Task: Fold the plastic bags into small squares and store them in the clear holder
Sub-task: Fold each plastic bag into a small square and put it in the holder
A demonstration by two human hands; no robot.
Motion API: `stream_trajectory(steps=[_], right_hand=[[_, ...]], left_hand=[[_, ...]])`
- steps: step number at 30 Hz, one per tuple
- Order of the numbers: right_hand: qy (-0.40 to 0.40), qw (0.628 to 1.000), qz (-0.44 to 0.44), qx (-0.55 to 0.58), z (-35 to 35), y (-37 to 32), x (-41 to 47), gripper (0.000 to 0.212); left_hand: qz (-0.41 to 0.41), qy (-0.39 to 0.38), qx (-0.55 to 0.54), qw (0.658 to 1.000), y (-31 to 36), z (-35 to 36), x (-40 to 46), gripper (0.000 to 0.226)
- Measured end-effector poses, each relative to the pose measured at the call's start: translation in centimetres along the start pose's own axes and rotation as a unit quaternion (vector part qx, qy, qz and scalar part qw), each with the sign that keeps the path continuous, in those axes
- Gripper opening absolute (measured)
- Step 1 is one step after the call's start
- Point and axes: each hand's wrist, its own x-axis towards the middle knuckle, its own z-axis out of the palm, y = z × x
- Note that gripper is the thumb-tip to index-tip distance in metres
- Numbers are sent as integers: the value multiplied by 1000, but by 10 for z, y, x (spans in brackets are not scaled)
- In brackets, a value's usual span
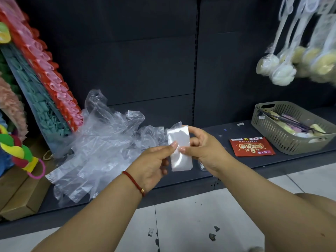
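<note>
Head view: left hand [152, 166] and right hand [203, 148] pinch folded plastic bag [180, 148], a long strip. Advice: align edges, fold in half, press crease flat.

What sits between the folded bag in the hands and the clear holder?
Cannot tell: no clear holder is visible in this view. Both hands, left and right, already pinch the folded bag above the shelf, nothing between fingers and bag.
</note>
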Motion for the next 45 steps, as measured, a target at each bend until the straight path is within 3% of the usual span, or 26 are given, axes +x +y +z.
stream_trajectory(steps=[3, 8, 9, 15, 19, 21, 28, 31, 34, 39, 45], right_hand=[[-14, 998, -14, -55, 2, -3, -3, 59], [28, 999, -9, -24, 5, -14, -7, 10], [42, 999, -7, -8, 4, -14, -6, 8], [105, 994, -12, 31, 3, -16, -6, 13], [41, 996, 67, -45, -3, -16, -10, 19], [22, 996, 79, -43, -3, -15, -12, 18], [26, 999, -33, 1, -8, -10, -3, 3], [23, 997, -69, 18, -10, -8, -2, 16], [43, 995, -90, 27, -10, -9, -1, 29], [70, 991, -111, -34, -10, -7, 2, 5], [62, 989, -107, -79, -9, -6, 3, 6]], left_hand=[[-4, 20, -23, 1000, 2, -3, -2, 6], [49, 58, 85, 994, 7, -1, -10, 12], [54, 60, 92, 992, 6, -1, -10, 13], [62, 53, 63, 995, 8, 7, -9, 15], [90, 67, 33, 993, 7, 7, -3, 27], [103, 72, 37, 991, 7, 9, -1, 23], [120, 17, 4, 993, 13, 10, 2, 12], [169, -6, 46, 984, 15, 5, 1, 12], [238, 14, 86, 967, 15, 0, 4, 15], [282, 23, 114, 952, 13, -3, 8, 10], [293, 69, 111, 947, 9, 0, 10, 9]])
